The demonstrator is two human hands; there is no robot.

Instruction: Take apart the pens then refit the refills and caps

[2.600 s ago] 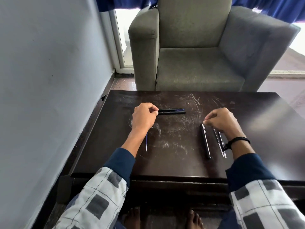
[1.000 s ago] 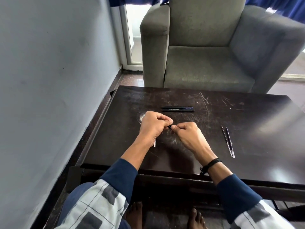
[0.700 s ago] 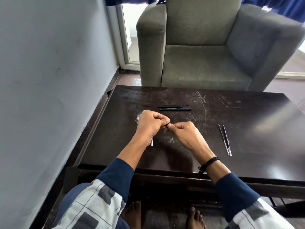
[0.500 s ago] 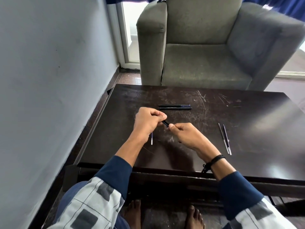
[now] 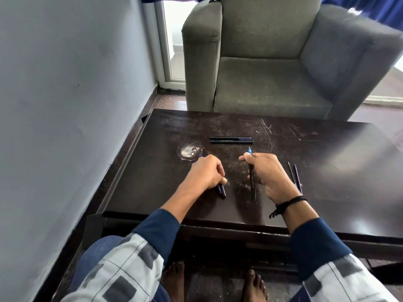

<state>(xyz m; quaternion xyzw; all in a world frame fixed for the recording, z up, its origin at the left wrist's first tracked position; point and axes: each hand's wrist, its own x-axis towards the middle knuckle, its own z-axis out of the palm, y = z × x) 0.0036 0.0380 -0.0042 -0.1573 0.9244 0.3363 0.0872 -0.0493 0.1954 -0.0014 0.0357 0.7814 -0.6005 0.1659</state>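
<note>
On the scratched dark desk [image 5: 327,171], the hands have just drawn apart. The left hand [image 5: 207,173] is closed on the cap [image 5: 222,190], the right hand [image 5: 266,173] on the uncapped pen [image 5: 252,182]: disassembly is under way.

1. My left hand [image 5: 208,173] sits knuckles-up, fingers curled closed, forearm running toward 7 o'clock.
2. My right hand [image 5: 265,174] lies at its 3 o'clock, fingers pinched shut, wrist trailing toward 5 o'clock.
</note>
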